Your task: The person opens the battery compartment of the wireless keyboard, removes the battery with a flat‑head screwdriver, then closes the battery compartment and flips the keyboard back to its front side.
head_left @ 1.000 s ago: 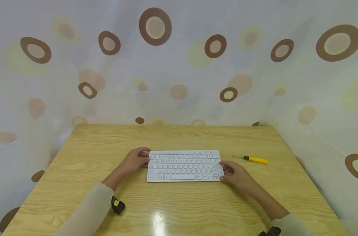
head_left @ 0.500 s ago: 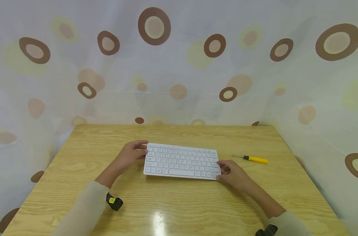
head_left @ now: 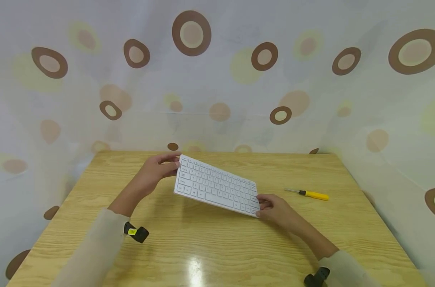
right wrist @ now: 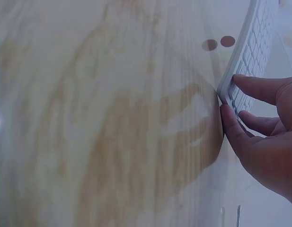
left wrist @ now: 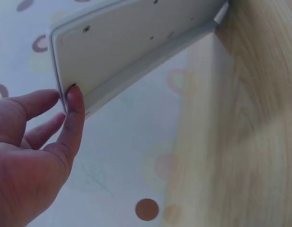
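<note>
A white keyboard (head_left: 217, 185) is tilted over the table, its left end raised well above its right end. My left hand (head_left: 154, 171) pinches the raised left end between thumb and fingers. In the left wrist view the keyboard's underside (left wrist: 117, 47) shows, with small screws, and a fingertip of the left hand (left wrist: 37, 151) lies against it near the corner. My right hand (head_left: 278, 211) grips the lower right end. The right wrist view has the right hand (right wrist: 264, 127) pinching the keyboard (right wrist: 250, 52) at its corner, close over the table surface.
A screwdriver (head_left: 312, 195) with a yellow and black handle lies on the wooden table (head_left: 239, 251), right of the keyboard, its shaft pointing left. Behind the table hangs a pale sheet (head_left: 217, 79) with brown ring patterns, also along both sides.
My left hand has lifted the keyboard's left end upward, from flat on the table to a steep slant. My right hand has shifted slightly left with its end. The screwdriver lies where it was.
</note>
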A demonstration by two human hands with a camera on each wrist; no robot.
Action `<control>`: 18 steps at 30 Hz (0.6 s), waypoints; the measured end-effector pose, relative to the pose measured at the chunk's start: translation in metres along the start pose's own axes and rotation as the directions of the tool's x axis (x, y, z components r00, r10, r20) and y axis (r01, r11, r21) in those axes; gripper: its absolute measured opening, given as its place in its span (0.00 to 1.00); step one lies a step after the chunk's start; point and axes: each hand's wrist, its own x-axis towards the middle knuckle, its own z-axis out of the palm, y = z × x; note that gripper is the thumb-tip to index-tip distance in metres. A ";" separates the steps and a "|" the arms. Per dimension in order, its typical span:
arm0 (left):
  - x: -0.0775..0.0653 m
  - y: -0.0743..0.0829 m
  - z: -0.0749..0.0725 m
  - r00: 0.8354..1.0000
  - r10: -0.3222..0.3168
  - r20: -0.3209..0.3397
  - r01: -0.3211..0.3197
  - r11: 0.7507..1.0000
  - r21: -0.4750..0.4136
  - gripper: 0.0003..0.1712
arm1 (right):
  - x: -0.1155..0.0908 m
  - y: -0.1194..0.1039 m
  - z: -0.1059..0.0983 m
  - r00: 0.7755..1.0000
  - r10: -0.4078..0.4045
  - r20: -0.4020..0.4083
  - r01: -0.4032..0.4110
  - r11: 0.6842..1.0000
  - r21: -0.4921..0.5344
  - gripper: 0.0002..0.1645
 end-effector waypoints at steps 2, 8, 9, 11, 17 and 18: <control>0.000 0.008 0.000 1.000 0.010 -0.003 -0.010 1.000 0.010 0.30 | 0.001 0.000 0.002 1.000 -0.010 0.006 0.010 1.000 0.007 0.36; 0.003 0.031 0.004 0.999 0.051 -0.004 -0.051 0.999 0.017 0.30 | 0.006 -0.004 0.008 1.000 -0.019 0.016 0.018 1.000 0.023 0.34; 0.004 0.035 0.005 0.998 0.061 0.000 -0.061 0.998 0.015 0.30 | 0.006 -0.005 0.009 0.999 -0.024 0.020 0.024 0.999 0.029 0.34; 0.005 0.043 0.007 0.997 0.082 0.008 -0.082 0.997 0.002 0.30 | 0.007 -0.008 0.012 0.999 -0.038 0.025 0.037 0.998 0.040 0.33; 0.009 0.063 0.012 0.993 0.120 0.021 -0.120 0.992 -0.026 0.29 | 0.011 -0.013 0.019 0.993 -0.097 0.062 0.092 0.993 0.077 0.31; 0.009 0.066 0.013 0.992 0.125 0.023 -0.124 0.992 -0.021 0.29 | 0.012 -0.014 0.020 0.992 -0.103 0.067 0.098 0.992 0.079 0.31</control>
